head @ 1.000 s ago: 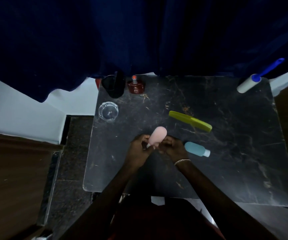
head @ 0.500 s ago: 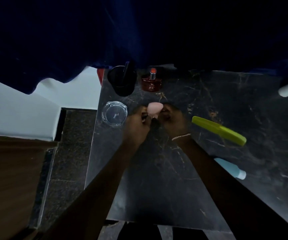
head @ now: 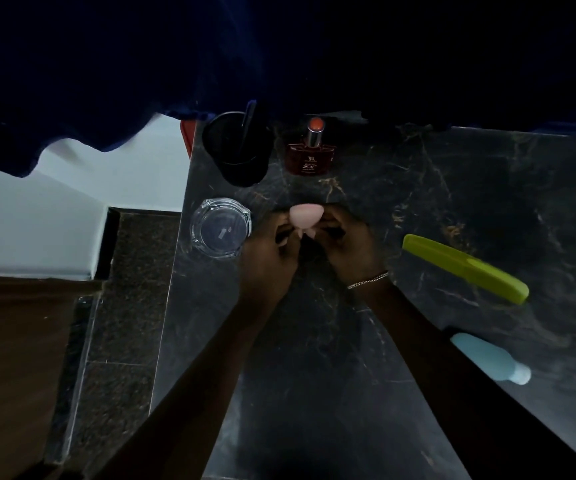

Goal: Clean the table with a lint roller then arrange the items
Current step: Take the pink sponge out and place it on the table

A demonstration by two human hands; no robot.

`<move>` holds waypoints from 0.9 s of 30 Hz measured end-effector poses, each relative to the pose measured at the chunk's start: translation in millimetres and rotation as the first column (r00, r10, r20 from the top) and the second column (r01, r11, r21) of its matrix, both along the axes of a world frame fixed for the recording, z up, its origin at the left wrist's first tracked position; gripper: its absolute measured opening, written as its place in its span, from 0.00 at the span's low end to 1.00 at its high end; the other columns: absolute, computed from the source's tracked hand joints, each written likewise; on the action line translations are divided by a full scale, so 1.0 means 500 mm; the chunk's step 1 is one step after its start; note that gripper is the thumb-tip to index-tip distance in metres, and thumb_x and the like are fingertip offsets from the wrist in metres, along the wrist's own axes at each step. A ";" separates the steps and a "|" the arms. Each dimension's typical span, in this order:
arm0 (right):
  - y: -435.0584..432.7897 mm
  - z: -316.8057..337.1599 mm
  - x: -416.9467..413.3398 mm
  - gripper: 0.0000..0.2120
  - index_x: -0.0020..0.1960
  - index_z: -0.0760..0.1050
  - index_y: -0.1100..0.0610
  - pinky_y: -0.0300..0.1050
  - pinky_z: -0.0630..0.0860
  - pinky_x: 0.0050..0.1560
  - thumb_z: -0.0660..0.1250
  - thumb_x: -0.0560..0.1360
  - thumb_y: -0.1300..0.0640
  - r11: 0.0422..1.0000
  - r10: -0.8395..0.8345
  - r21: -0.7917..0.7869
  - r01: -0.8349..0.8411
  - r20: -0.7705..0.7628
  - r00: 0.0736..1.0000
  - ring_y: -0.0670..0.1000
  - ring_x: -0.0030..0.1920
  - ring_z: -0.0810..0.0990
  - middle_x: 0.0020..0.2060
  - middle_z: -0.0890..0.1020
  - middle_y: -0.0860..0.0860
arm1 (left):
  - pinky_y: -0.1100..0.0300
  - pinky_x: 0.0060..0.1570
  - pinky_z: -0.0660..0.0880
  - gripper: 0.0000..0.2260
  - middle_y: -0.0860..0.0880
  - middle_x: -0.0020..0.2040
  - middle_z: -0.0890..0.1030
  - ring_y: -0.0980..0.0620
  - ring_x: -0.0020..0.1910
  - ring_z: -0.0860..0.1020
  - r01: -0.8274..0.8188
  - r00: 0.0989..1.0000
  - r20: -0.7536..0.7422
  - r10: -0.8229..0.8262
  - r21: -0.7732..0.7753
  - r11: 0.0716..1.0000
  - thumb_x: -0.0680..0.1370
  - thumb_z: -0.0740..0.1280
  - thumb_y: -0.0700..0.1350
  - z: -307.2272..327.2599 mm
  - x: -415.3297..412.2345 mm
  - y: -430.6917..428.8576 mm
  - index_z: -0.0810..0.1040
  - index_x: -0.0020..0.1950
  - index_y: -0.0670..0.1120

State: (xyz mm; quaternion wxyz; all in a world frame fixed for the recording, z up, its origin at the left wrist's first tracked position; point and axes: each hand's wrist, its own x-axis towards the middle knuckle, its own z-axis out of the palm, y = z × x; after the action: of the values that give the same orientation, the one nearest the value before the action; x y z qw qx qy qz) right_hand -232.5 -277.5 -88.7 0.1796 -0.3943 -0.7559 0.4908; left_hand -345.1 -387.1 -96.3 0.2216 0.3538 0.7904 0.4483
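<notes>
A pink bottle (head: 305, 218) stands on end on the black marble table (head: 366, 358), between a glass ashtray and a perfume bottle. My left hand (head: 269, 258) and my right hand (head: 350, 247) both grip it at its lower end, one on each side. A green comb (head: 464, 268) lies to the right of my hands. A light blue bottle (head: 490, 358) lies on its side nearer the front right, partly behind my right forearm. The lint roller is out of frame except for a pale sliver at the right edge.
A clear glass ashtray (head: 220, 227) sits by the table's left edge. Behind it stand a black cup (head: 238, 150) with a stick in it and a dark red perfume bottle (head: 310, 155). A dark blue curtain (head: 210, 57) hangs over the table's far edge. Floor lies to the left.
Both hands carried the pink bottle from the table's middle toward the back left, beside the ashtray, and set it on end. The view shifted left, so the lint roller left the frame.
</notes>
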 end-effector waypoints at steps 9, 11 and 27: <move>-0.008 -0.007 0.001 0.17 0.63 0.77 0.55 0.37 0.78 0.57 0.70 0.74 0.61 0.999 -0.040 0.021 0.039 0.031 0.999 0.41 0.55 0.82 0.55 0.84 0.47 | 0.48 0.58 0.82 0.15 0.52 0.60 0.85 0.55 0.60 0.83 0.002 1.000 0.008 -0.002 0.018 1.000 0.80 0.68 0.48 -0.002 -0.001 0.002 0.78 0.66 0.47; -0.009 -0.004 0.000 0.17 0.62 0.77 0.55 0.34 0.77 0.56 0.71 0.74 0.62 0.999 -0.049 0.017 0.049 0.027 0.998 0.40 0.54 0.82 0.54 0.84 0.47 | 0.48 0.57 0.82 0.15 0.53 0.59 0.85 0.55 0.59 0.83 0.001 1.000 0.010 -0.001 0.014 1.000 0.80 0.68 0.48 -0.004 -0.001 0.001 0.78 0.66 0.48; -0.025 0.007 0.028 0.27 0.71 0.70 0.56 0.43 0.79 0.59 0.72 0.74 0.61 0.994 -0.088 -0.069 0.090 0.031 0.996 0.44 0.58 0.80 0.63 0.79 0.50 | 0.47 0.62 0.79 0.19 0.48 0.65 0.80 0.50 0.63 0.80 0.006 0.999 -0.040 -0.006 -0.007 1.000 0.81 0.68 0.49 0.014 0.023 -0.035 0.74 0.71 0.45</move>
State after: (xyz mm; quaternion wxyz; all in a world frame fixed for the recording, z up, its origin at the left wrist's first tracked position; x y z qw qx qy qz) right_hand -218.5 -290.1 -85.1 0.1766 -0.4404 -0.7224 0.5030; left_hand -333.5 -404.6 -89.6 0.2082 0.3643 0.7951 0.4378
